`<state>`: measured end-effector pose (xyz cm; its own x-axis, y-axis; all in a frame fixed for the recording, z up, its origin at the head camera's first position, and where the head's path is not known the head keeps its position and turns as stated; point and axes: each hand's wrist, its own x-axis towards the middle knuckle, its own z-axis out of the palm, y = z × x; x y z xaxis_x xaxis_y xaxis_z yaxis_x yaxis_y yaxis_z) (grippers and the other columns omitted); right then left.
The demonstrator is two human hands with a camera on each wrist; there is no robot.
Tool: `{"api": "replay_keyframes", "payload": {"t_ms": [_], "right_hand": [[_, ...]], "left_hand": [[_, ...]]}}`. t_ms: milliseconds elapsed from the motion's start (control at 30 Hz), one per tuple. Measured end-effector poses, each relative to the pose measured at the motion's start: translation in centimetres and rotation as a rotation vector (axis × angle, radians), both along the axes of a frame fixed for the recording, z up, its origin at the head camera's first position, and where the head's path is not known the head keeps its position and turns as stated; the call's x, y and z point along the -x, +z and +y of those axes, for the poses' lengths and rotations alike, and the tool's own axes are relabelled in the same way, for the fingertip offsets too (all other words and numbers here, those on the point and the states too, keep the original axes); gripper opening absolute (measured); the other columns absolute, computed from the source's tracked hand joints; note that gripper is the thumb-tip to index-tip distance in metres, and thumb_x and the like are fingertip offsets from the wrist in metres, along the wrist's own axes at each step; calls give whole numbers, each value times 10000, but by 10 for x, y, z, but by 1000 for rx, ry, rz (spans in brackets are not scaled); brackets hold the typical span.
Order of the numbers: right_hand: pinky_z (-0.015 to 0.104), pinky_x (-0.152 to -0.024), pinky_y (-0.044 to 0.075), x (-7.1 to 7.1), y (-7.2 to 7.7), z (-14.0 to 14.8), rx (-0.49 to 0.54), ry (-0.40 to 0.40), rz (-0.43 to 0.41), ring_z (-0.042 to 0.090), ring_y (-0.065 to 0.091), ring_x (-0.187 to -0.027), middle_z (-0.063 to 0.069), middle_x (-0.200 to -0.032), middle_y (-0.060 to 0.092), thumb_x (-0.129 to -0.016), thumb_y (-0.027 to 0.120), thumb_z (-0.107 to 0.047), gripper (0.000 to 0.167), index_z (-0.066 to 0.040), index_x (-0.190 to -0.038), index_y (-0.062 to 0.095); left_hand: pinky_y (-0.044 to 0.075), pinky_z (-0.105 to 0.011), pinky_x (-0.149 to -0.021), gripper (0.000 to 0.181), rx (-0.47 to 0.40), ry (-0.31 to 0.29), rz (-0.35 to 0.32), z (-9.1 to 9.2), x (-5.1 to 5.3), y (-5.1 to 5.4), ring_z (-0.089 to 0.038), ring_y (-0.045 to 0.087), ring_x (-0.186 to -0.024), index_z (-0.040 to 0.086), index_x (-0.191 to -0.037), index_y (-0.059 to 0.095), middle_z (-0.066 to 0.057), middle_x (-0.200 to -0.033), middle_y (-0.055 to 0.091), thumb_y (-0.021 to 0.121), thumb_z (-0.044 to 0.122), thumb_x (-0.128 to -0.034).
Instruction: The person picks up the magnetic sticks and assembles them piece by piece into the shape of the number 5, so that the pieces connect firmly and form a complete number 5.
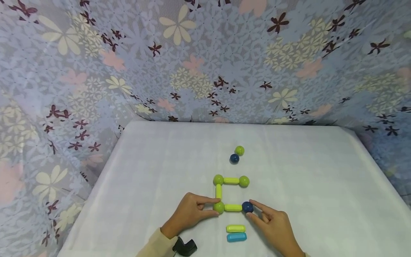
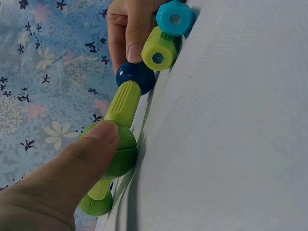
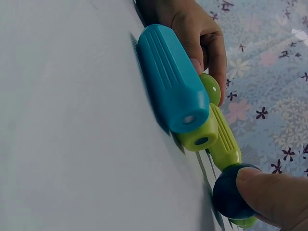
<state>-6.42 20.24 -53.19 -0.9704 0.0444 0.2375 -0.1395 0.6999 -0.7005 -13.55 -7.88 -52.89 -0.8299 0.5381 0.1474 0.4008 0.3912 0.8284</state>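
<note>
Seen from my distant station, the left grip (image 1: 194, 208) pinches a glossy green plastic ball (image 1: 218, 207) between thumb and finger, while the right grip (image 1: 273, 223) pinches a shiny dark-blue plastic ball (image 1: 247, 207). A ribbed lime plastic rod (image 1: 233, 207) bridges the two on a white-covered worktop (image 1: 144, 171), the near side of a three-sided frame. If the hands tug apart or twist unevenly, I judge that rod could pop loose; lifting the green corner might wrench the lime side rod (image 1: 218, 191) off its ball. Should the right grip slide inward, it could knock a loose lime plastic rod (image 1: 236, 228) and the turquoise plastic rod (image 1: 236, 237) beside it. Only the head view gives me the whole frame and, beyond it, a spare green ball (image 1: 239, 150) and spare dark-blue ball (image 1: 234, 159). The wrist views alone show me small round discs (image 3: 189, 119) in the loose rods' ends.
</note>
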Motion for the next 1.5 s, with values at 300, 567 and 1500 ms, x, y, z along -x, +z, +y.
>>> {"api": "replay_keyframes", "payload": {"t_ms": [300,567,1500], "right_hand": [[177,-399,287,-12,8,1,151,198,79,-113,212,-457,-225,-485,288,-832,865,-152,232,-212,-1050,812],[177,-442,336,-13,7,2,104,411,-188,-68,307,-463,-250,-513,347,-908,784,-360,184,-219,-1020,824],[213,-468,349,-17,10,-6,181,185,-278,4,322,-462,-118,-482,375,-773,883,-424,215,-282,-921,816]], "left_hand": [[238,-173,-457,379,1,-11,36,1,0,-1,35,198,-465,281,-1174,785,178,-484,300,855,394,-820],[245,-180,-435,375,9,-15,8,0,-1,-5,36,204,-444,299,-1175,781,178,-472,321,841,427,-827],[240,-181,-459,380,28,15,-2,-2,0,-2,18,214,-479,305,-1180,780,181,-503,303,846,421,-824]]}}
